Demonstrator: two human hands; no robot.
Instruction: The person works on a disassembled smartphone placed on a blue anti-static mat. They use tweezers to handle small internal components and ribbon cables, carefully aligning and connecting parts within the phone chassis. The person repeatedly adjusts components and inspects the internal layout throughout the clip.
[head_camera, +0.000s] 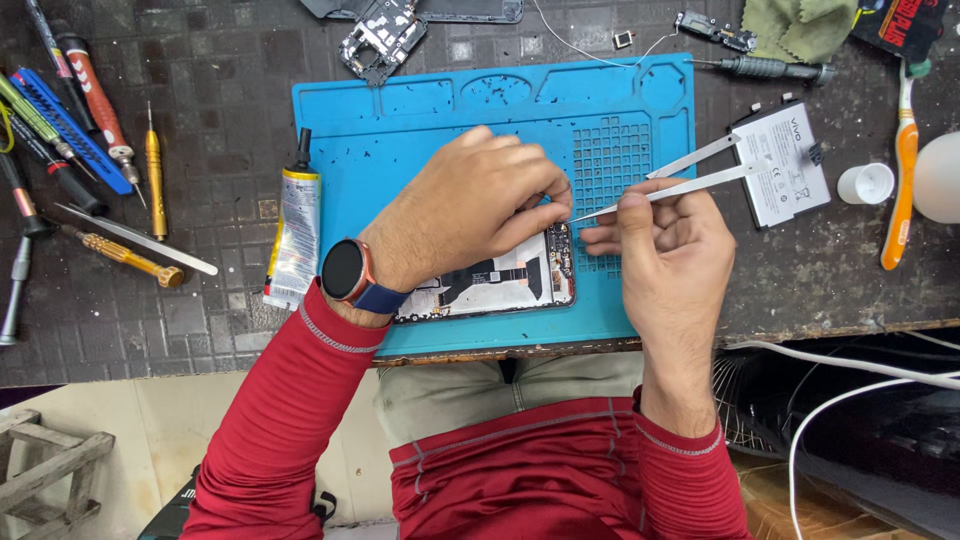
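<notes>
An opened phone (500, 285) lies back-up on a blue work mat (400, 130), its inner parts showing. My left hand (470, 205) rests on the phone's upper end, fingers curled and pressing down on it. My right hand (665, 250) grips metal tweezers (690, 172); their tips point left to the phone's top corner, just under my left fingertips. A dark watch sits on my left wrist.
A glue tube (293, 225) lies at the mat's left edge. Several screwdrivers (90, 110) lie at left. A white battery (785, 160), a white cap (866, 183) and an orange-handled brush (903, 165) lie at right. A circuit board (380, 35) and a green cloth (800, 25) are at the top.
</notes>
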